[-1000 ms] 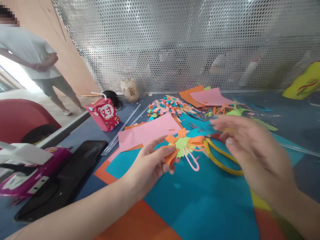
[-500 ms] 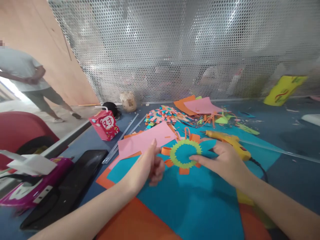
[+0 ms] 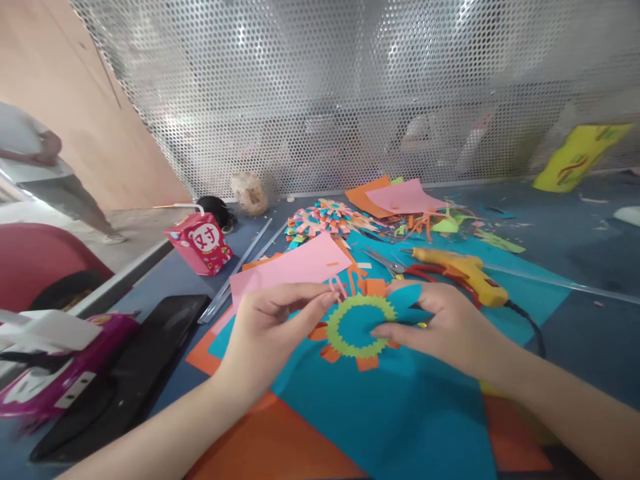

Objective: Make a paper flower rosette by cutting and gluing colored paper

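A paper flower (image 3: 356,325) with a blue centre, a green zigzag ring and orange strip petals is pinched at its right edge by my right hand (image 3: 440,320), thumb on its face. Blue leaf-shaped pieces (image 3: 404,295) stick out from that edge beside my fingers. At the flower's upper left, my left hand (image 3: 280,327) has its thumb and forefinger closed on a thin pink paper strip (image 3: 338,285). Behind the flower lie scissors (image 3: 393,263) and a yellow glue gun (image 3: 467,273). Large blue paper (image 3: 380,413) spreads beneath both hands.
Pink paper (image 3: 285,270), glue sticks (image 3: 235,273) and a red drink carton (image 3: 200,241) are to the left, with a black phone-like slab (image 3: 125,380) and a purple power strip (image 3: 65,363). Finished-looking paper flowers (image 3: 325,220) stand before a perforated metal screen (image 3: 300,87). A person stands far left.
My left hand has risen and turned, its fingers now closed on the pink strip. The flower in my right hand has moved slightly down and left. The scissors have come into clearer view.
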Demonstrator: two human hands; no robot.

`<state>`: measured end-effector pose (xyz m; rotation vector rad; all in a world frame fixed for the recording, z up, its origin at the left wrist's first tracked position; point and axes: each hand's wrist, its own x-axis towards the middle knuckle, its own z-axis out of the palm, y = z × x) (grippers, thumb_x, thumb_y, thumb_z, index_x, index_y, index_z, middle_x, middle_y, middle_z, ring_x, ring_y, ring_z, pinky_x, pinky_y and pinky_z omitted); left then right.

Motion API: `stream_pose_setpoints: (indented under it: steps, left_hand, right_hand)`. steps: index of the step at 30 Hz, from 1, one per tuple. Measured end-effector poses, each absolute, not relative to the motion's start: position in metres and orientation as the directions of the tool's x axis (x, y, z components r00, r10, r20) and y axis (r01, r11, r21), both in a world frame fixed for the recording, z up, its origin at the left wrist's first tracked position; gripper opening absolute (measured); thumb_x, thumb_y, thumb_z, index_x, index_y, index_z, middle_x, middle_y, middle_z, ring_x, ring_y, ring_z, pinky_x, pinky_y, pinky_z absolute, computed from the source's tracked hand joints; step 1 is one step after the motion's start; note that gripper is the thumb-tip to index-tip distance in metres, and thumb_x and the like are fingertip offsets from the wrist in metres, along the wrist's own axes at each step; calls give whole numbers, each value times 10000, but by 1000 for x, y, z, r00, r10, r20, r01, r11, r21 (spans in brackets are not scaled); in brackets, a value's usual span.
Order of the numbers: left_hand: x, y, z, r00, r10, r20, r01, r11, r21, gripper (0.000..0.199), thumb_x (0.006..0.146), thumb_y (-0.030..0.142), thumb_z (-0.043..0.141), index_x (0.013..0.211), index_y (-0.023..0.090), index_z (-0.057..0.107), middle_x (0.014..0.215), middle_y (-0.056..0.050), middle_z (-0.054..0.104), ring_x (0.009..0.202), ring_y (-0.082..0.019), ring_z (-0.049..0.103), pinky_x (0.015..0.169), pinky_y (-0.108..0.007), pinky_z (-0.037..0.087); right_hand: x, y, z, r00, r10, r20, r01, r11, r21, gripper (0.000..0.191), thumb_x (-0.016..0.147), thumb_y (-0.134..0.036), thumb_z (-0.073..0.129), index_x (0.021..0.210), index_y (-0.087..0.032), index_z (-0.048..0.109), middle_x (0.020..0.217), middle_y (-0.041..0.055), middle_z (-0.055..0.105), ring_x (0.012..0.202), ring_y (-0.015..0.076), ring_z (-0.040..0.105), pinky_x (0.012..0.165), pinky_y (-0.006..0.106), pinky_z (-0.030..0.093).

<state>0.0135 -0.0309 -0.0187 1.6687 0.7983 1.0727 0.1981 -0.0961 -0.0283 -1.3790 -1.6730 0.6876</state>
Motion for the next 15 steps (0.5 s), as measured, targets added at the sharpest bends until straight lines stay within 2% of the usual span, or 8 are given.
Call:
stream_pose_setpoints:
  steps: [5,10,15]
  left_hand:
    - [13,-33,-18,409,873,266,-8,-288,958,105,707,171,663,687,260,716,690,71,721,622,-81,657,496,-83,505]
    - [12,-35,-16,398,870,292,9,-322,947,106,709,154,659,669,238,710,694,62,722,654,-70,657,590,-77,515]
    - [13,-37,-17,393,875,282,-17,-300,954,94,711,163,659,674,233,709,691,56,721,641,-79,659,549,-85,518]
  right_hand:
    - [198,-96,-29,-92,942,322,555,317,-769,67,715,-257,677,667,-237,635,655,-41,651,611,148,607,599,232,498]
    - [198,-97,-29,-113,934,338,538,344,-769,27,723,-248,673,735,-261,653,725,-35,666,686,159,630,657,226,509]
    - [199,-97,-31,-126,931,343,545,354,-760,66,731,-237,669,785,-273,659,791,-33,684,701,164,635,670,243,507]
